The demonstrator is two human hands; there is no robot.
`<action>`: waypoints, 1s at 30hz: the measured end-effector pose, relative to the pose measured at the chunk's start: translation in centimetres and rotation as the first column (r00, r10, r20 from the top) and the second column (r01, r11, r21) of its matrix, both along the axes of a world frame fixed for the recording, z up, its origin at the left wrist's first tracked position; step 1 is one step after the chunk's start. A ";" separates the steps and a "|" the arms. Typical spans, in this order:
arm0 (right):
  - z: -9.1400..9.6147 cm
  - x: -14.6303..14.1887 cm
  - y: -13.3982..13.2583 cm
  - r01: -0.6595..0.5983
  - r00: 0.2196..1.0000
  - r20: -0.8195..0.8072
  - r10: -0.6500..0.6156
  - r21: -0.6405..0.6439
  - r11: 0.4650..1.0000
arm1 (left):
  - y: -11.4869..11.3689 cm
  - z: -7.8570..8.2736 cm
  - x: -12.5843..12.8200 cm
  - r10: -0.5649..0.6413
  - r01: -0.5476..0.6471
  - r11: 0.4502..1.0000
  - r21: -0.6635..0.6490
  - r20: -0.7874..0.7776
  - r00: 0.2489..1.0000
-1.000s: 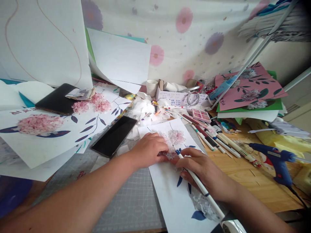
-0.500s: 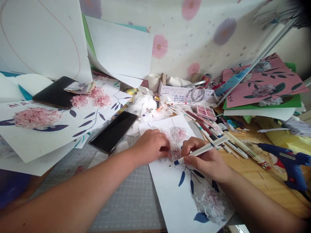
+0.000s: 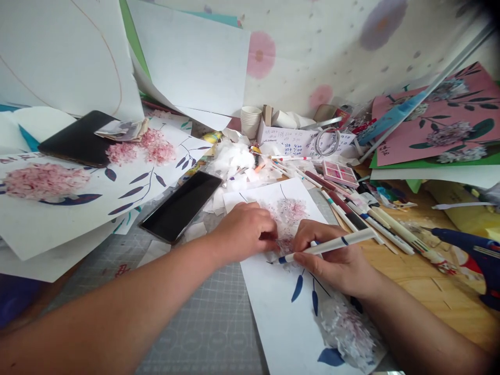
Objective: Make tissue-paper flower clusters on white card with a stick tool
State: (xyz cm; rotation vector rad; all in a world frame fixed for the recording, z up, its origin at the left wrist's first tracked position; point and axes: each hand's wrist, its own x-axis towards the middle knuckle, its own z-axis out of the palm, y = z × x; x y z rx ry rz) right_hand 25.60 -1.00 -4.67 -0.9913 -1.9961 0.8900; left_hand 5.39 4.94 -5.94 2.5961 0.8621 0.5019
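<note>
A white sheet of paper (image 3: 269, 307) lies at a slant on the grey cutting mat, with dark blue painted leaves and ruffled pink-white flowers. In my right hand (image 3: 332, 255) is a white marker pen (image 3: 324, 245) with blue bands. Its tip points left and meets the paper near the middle flower (image 3: 291, 211). My left hand (image 3: 248, 232) rests at the sheet's left side, its fingers curled down by that flower and close to the pen tip. What its fingertips pinch, if anything, is hidden. A larger flower (image 3: 347, 328) lies below my right hand, close to the forearm.
Left of the sheet is a black phone (image 3: 182, 205) on the cutting mat (image 3: 203, 323). Further left is a flower picture (image 3: 128, 203) with a dark tablet-like slab (image 3: 74, 138) on it. Several pens (image 3: 359, 213), a palette (image 3: 339, 173) and a blue glue gun (image 3: 476, 250) are on the right.
The view has shifted slightly, so the surroundings slide outward in the picture. Both hands stay nearly in place, the pen still held with its tip by the middle flower.
</note>
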 end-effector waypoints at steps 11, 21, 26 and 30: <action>0.3 -0.8 -0.2 -0.038 0.999 0.023 0.037 0.065 0.997 | -0.1 0.2 0.0 0.008 -0.007 0.999 -0.038 0.014 1.000; 0.4 -0.2 -0.1 -0.047 0.995 0.091 0.033 0.159 0.986 | 0.0 0.0 0.0 -0.006 0.006 1.000 -0.013 0.011 1.000; 0.7 0.2 -0.1 -0.022 0.994 0.105 0.003 0.182 0.983 | 0.1 0.0 0.0 -0.020 0.020 1.000 0.016 0.011 1.000; 0.8 0.3 -0.2 -0.019 0.995 0.103 -0.003 0.214 0.977 | 0.1 0.0 0.0 -0.013 0.013 1.000 0.005 0.004 1.000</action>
